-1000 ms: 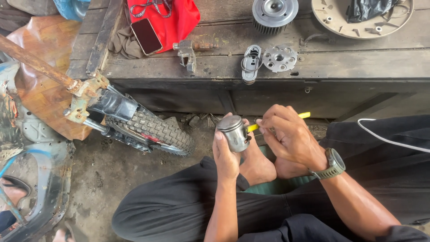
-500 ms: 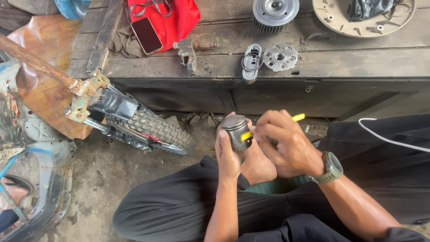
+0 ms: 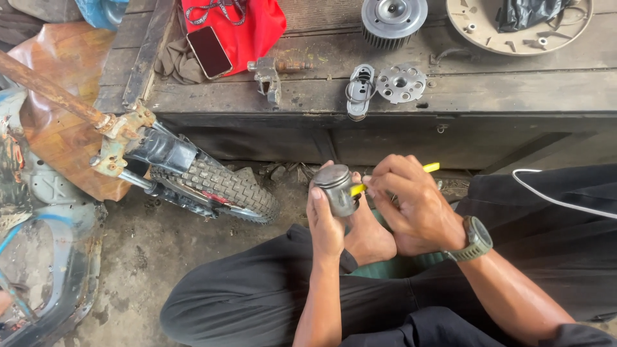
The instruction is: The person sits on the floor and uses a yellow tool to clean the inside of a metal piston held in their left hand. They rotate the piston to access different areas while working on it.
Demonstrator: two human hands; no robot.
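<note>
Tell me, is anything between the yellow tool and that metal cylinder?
Nothing visible: the left hand holds the metal cylinder, and the yellow tool in the right hand already touches its side.

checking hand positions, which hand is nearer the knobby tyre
Left. The left hand, holding the piston, sits just right of the tyre; the right hand is farther right, beyond the piston.

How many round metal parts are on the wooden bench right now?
2 clearly: a finned round hub at the bench's back edge, and a flat holed disc nearer the front. The tan dish at right holds small bits, too small to tell.
</note>
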